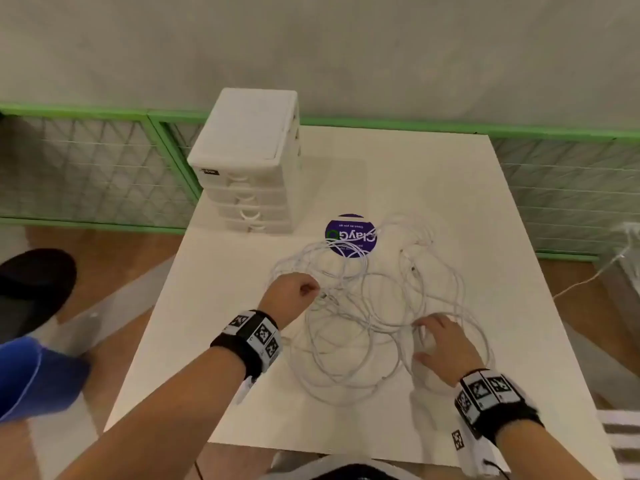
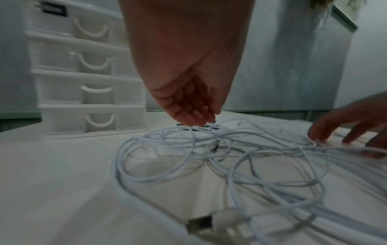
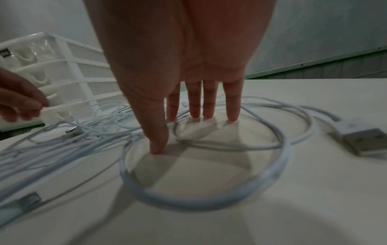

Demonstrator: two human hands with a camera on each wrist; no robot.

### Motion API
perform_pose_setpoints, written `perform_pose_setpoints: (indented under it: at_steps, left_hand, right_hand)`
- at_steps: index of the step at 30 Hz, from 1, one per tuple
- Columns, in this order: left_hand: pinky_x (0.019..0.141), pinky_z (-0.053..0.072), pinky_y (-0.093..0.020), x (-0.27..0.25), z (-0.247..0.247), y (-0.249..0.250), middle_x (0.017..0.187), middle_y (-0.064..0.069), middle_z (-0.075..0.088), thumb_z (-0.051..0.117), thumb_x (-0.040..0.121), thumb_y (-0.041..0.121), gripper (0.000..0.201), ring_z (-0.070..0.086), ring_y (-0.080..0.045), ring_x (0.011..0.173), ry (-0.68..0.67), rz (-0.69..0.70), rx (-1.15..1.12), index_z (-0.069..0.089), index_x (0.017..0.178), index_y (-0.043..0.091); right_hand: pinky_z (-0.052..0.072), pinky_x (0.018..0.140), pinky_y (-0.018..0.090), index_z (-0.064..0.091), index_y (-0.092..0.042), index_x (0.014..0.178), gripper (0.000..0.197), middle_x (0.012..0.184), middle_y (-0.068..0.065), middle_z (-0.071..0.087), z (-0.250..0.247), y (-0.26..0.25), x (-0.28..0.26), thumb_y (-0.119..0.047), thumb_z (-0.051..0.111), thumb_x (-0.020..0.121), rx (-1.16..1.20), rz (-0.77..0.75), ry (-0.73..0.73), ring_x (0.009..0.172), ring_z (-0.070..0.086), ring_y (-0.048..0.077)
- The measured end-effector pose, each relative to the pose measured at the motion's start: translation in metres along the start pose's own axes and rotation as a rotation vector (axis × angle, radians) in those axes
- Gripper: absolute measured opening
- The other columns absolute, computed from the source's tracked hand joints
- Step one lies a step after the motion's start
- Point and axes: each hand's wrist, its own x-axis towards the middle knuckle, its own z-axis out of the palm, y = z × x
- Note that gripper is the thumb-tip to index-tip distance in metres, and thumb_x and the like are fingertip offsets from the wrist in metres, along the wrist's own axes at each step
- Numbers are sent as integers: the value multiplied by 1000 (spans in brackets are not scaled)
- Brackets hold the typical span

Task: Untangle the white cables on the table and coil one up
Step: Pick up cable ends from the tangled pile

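A tangle of white cables (image 1: 363,306) lies in loose loops on the white table (image 1: 450,188). My left hand (image 1: 298,289) hangs over the tangle's left side. Its fingers point down, bunched together, with the tips at the top strands (image 2: 194,119), and I see no strand gripped. My right hand (image 1: 440,341) is spread flat-fingered on the right side. Its thumb and fingertips (image 3: 207,114) press the table inside two cable loops (image 3: 209,195). A USB plug (image 3: 364,140) lies to the right of that hand, and a small metal connector (image 2: 215,145) sits mid-tangle.
A white four-drawer plastic unit (image 1: 249,161) stands at the table's far left corner. A round purple sticker (image 1: 349,235) lies under the far loops. A green mesh fence (image 1: 86,168) runs behind. A blue object (image 1: 34,372) and a black one (image 1: 31,282) are off the left edge.
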Motion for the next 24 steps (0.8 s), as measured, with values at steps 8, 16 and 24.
perform_pose_setpoints:
  at_steps: [8, 16, 24]
  left_hand:
    - [90, 43, -35, 42, 20, 20, 127, -11, 53, 46, 99, 30, 36, 55, -29, 112, -244, -1, 420, 55, 125, 8]
    - [75, 40, -30, 46, 25, 21, 111, -14, 60, 63, 89, 17, 31, 59, -30, 97, -193, -103, 197, 52, 116, 6]
    - [82, 49, -35, 19, 21, -13, 100, -13, 68, 53, 91, 16, 22, 62, -28, 97, -118, -172, 285, 70, 93, 3]
  right_hand:
    - [33, 103, 31, 41, -29, 133, 62, 140, -1, 37, -7, 0, -1, -23, 69, 78, -37, 7, -83, 125, 37, 23]
    - [20, 109, 28, 35, -28, 138, 63, 149, 1, 29, -2, 1, -6, -21, 63, 82, -42, 0, -58, 134, 29, 22]
    - [18, 109, 27, 34, -25, 140, 64, 150, 2, 27, -1, 2, -7, -18, 62, 82, -16, 0, -45, 135, 27, 23]
